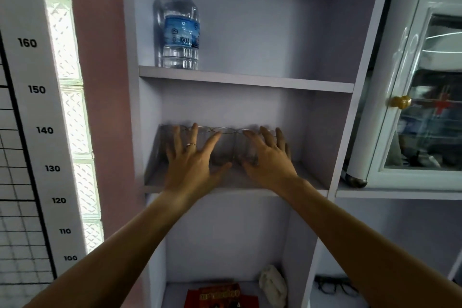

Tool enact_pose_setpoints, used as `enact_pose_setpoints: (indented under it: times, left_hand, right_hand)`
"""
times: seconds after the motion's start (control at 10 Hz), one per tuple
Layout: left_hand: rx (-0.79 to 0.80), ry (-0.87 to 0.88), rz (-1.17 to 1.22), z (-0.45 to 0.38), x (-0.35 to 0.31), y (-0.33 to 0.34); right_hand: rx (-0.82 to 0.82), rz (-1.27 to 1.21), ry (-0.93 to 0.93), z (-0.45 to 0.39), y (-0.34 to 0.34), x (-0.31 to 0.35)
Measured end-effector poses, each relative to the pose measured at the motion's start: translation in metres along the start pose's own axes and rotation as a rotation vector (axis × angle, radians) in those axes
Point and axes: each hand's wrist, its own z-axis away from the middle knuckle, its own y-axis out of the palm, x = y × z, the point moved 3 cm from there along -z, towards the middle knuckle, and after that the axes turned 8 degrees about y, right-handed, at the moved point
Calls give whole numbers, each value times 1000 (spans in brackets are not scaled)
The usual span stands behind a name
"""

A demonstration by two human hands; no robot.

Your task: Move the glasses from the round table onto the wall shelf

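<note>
Bare forearms reach up from the bottom of the view into a pale lilac wall shelf (245, 81). Nearest, in the lowest visible compartment, lie a red printed packet (220, 294) and a crumpled whitish lump (272, 282); to the right of that compartment, dark-framed spectacles (336, 286) rest on a lower surface.

Above, both hands are at the middle compartment. Left hand (192, 160) is spread wide, fingers apart, with a thin ring (191, 144) on one finger; its fingers lie against the front of the clear glasses (225, 145) at the left end of the row. Right hand (267, 160) is likewise splayed, fingers apart, against the glasses at the right end. Neither hand is closed around a glass. The glasses stand upright side by side in a row on the middle board, toward its back, rims touching or nearly so; blur hides how many there are.

Farther up, a clear water bottle (181, 25) with a blue label and white cap stands at the left of the upper board. Left of the shelf hangs a height chart (37, 87) beside glass blocks; to the right stands a white glass-door cabinet (410, 97) with a gold knob.
</note>
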Motion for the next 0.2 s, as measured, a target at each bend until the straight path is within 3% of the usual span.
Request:
enact_pose_setpoints:
  times: [0.2]
  left_hand:
    - [162, 31, 100, 0, 6, -22]
  right_hand:
    - [-2, -4, 28, 21, -24, 3]
